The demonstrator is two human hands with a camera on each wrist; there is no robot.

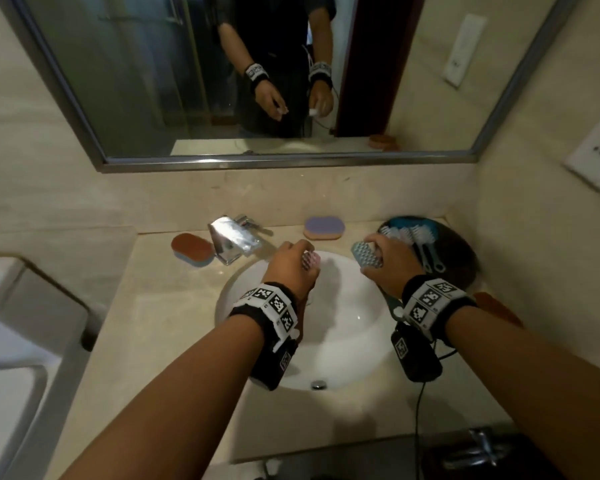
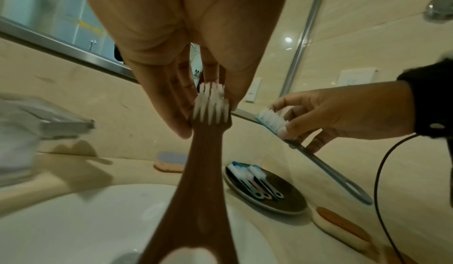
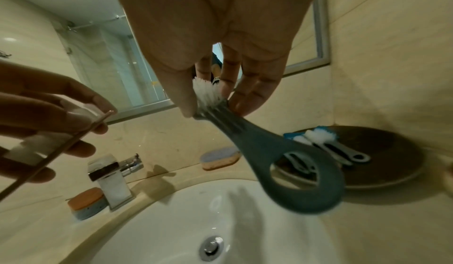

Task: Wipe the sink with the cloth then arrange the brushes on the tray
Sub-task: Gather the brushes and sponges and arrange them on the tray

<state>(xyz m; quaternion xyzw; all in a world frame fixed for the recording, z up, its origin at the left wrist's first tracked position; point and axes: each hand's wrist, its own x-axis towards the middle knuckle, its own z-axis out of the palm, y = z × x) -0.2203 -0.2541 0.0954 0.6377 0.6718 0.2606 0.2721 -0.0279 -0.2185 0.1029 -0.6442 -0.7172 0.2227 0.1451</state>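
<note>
My left hand (image 1: 291, 263) pinches the head of a pink brush (image 1: 310, 260) over the white sink (image 1: 343, 327); in the left wrist view its handle (image 2: 203, 181) points down toward the bowl. My right hand (image 1: 387, 259) pinches the head of a blue-grey brush (image 3: 269, 152) with white bristles, above the sink's right rim beside the dark round tray (image 1: 461, 251). Several brushes (image 2: 255, 181) lie side by side on that tray (image 2: 289, 196). No cloth shows in any view.
A chrome faucet (image 1: 232, 237) stands at the back of the sink. A purple-topped sponge (image 1: 324, 227) lies behind the bowl, an orange-topped one (image 1: 192, 248) left of the faucet, another orange one (image 2: 343, 227) near the tray. A mirror (image 1: 257, 74) fills the wall; a black cable (image 1: 418, 407) hangs from my right wrist.
</note>
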